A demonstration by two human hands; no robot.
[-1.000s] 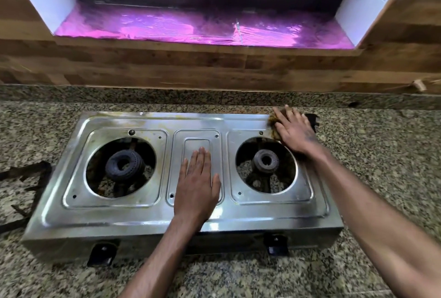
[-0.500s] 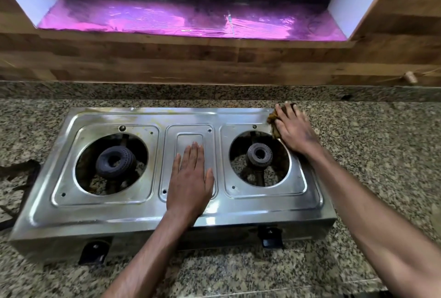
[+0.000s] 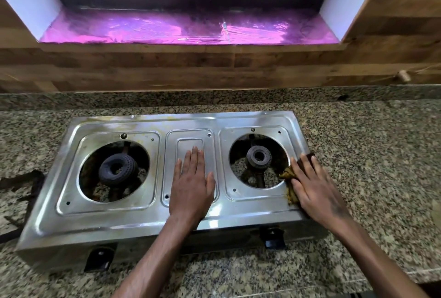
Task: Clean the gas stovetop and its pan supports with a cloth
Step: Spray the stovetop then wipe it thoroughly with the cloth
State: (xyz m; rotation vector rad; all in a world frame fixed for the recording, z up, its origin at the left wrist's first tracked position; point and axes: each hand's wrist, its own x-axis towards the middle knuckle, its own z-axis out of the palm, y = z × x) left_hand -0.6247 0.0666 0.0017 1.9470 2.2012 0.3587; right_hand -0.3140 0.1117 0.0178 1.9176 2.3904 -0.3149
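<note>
A two-burner steel gas stovetop (image 3: pixel 133 216) stands on the granite counter with no pan supports on it. My left hand (image 3: pixel 191 185) lies flat on the centre panel, fingers straight. My right hand (image 3: pixel 315 187) presses a dirty brownish-yellow cloth (image 3: pixel 289 185) against the stove's right edge, beside the right burner (image 3: pixel 258 157). Most of the cloth is hidden under that hand. The left burner (image 3: pixel 117 170) is bare. A dark pan support (image 3: pixel 26 190) lies on the counter to the left of the stove, partly cut off.
The granite counter (image 3: pixel 370 166) runs to the right and in front. Two black knobs (image 3: pixel 99 259) (image 3: pixel 272 238) stick out of the stove's front. A wooden backsplash and a pink foil-lined windowsill (image 3: pixel 186 29) rise behind.
My right hand has slid the cloth from the stove's back right corner down along the right edge towards me. The left hand has stayed flat on the centre panel.
</note>
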